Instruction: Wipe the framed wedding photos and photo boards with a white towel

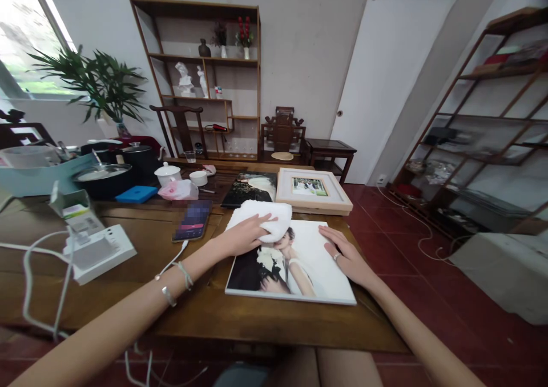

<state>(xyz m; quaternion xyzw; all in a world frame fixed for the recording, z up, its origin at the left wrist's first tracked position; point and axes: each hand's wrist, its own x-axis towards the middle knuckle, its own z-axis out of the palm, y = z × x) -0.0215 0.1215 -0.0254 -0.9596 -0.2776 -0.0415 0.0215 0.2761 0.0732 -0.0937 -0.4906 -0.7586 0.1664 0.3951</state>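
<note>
A photo panel (306,261) printed with a couple, one of them with a white bouquet, lies flat near the table's front edge. My left hand (250,234) grips a folded white cloth (257,211) from above, its fingers bent over it. This cloth rests over the panel's far left corner and covers part of the picture. Flat on the panel's right edge lies my right hand (347,257), fingers stretched out and a ring on one of them. It holds nothing.
Behind the panel lie a dark photo panel (250,189) and a light framed photo (338,196). To the left are a phone (192,221) on a cable, an opened white box (100,256), a blue box (137,194), pots (103,180) and a white lidded bowl (168,173).
</note>
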